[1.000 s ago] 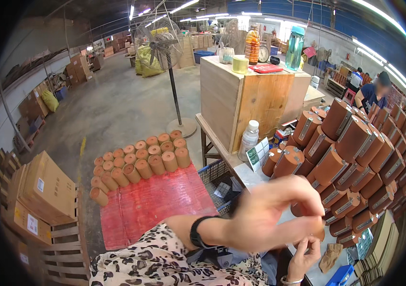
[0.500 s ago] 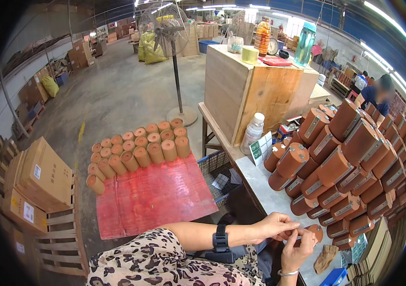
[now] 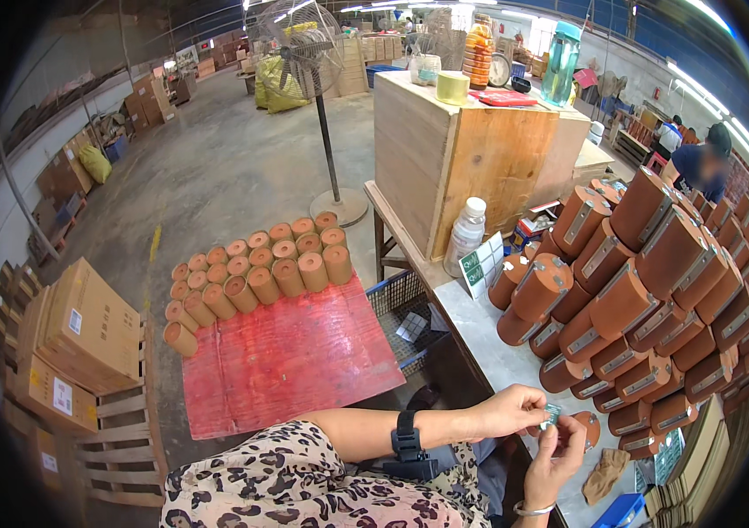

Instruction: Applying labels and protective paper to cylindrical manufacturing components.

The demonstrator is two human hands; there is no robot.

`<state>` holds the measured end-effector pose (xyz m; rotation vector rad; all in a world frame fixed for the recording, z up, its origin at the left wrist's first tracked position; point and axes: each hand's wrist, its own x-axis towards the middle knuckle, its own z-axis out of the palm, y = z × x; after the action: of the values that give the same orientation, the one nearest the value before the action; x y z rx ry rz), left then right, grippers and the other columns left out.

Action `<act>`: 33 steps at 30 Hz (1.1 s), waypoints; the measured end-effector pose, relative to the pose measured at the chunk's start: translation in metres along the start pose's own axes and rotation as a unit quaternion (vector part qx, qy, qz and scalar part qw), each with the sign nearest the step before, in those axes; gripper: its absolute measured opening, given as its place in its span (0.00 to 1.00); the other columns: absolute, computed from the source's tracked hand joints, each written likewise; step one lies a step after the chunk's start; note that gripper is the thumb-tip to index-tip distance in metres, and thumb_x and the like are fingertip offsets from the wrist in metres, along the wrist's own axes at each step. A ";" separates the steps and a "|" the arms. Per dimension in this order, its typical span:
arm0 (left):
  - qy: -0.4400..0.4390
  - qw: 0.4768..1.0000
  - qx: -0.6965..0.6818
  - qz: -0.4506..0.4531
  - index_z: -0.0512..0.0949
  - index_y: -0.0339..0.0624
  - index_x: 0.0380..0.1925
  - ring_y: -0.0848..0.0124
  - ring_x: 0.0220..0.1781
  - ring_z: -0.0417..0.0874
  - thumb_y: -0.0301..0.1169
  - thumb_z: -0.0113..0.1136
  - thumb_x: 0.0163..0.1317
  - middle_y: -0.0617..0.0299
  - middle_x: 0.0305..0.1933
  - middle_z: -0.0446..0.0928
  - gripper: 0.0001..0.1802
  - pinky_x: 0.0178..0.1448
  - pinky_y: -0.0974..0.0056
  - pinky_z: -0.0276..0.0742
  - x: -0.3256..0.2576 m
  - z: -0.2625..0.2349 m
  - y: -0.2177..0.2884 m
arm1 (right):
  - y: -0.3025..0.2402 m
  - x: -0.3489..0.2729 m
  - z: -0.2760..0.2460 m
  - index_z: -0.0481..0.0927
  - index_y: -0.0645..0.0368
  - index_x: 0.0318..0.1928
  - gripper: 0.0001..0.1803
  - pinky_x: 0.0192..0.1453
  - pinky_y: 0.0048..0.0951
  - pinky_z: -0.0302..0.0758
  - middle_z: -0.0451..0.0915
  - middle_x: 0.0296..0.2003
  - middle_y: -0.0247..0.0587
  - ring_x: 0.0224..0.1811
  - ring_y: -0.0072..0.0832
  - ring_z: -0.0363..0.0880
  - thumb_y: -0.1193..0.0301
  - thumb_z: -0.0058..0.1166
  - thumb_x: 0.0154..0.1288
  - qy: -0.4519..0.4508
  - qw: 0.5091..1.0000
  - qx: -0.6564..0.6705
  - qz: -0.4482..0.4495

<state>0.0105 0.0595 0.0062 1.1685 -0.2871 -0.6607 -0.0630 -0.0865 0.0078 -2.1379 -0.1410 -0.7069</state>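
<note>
My left hand (image 3: 510, 412) and my right hand (image 3: 555, 459) meet over the near part of the grey-topped bench. Between their fingertips is a small green-and-white label (image 3: 552, 414), pinched at its edges by both hands. Just beyond the fingers, a reddish-brown round piece (image 3: 588, 427) is partly covered by my right hand. To the right rises a stack of reddish-brown cylinders (image 3: 625, 302) with metal strips along their sides. A green-and-white label sheet (image 3: 482, 265) leans beside the stack, near a white bottle (image 3: 466, 234).
A crumpled brown cloth (image 3: 606, 475) and a blue box (image 3: 621, 511) lie near my right hand. Left of the bench, several tan cylinders (image 3: 262, 286) stand on a red board (image 3: 295, 356). A wooden cabinet (image 3: 462, 167) stands behind; a co-worker (image 3: 700, 167) is at far right.
My fingers have moved slightly apart, and the green label now shows between them. The whole view has shifted a little. The stacked cylinders stay in place.
</note>
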 end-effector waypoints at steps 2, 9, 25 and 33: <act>-0.025 0.999 0.007 0.035 0.75 0.40 0.34 0.85 0.35 0.75 0.33 0.59 0.73 0.71 0.33 0.75 0.10 0.38 0.75 0.74 0.000 0.003 0.001 | 0.012 -0.001 -0.004 0.74 0.64 0.47 0.09 0.37 0.21 0.77 0.78 0.39 0.34 0.37 0.17 0.77 0.70 0.51 0.77 -0.004 0.974 0.168 0.152; -0.080 0.983 0.138 0.093 0.73 0.35 0.32 0.86 0.32 0.72 0.29 0.61 0.69 0.71 0.29 0.75 0.10 0.34 0.73 0.69 0.001 0.018 0.004 | 0.016 -0.011 -0.026 0.73 0.62 0.40 0.07 0.41 0.19 0.74 0.77 0.36 0.31 0.38 0.16 0.74 0.72 0.52 0.77 0.007 0.964 0.214 0.155; -0.028 0.892 0.412 0.186 0.58 0.37 0.72 0.57 0.68 0.72 0.37 0.82 0.45 0.49 0.70 0.63 0.57 0.69 0.54 0.71 0.038 0.016 -0.059 | 0.034 -0.059 -0.101 0.71 0.62 0.39 0.05 0.42 0.17 0.63 0.68 0.40 0.28 0.38 0.14 0.62 0.77 0.53 0.75 0.233 0.945 0.111 0.202; -0.056 0.917 0.331 0.217 0.61 0.37 0.68 0.54 0.64 0.76 0.42 0.83 0.43 0.46 0.61 0.73 0.55 0.69 0.55 0.70 0.087 0.034 -0.070 | 0.032 -0.064 -0.089 0.71 0.60 0.38 0.06 0.38 0.16 0.62 0.68 0.35 0.26 0.34 0.12 0.62 0.76 0.53 0.75 0.189 0.945 0.128 0.232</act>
<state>0.0367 -0.0359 -0.0553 1.6409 -0.8917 -0.2291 -0.1444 -0.1653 -0.0068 -1.6624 0.4430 -0.7505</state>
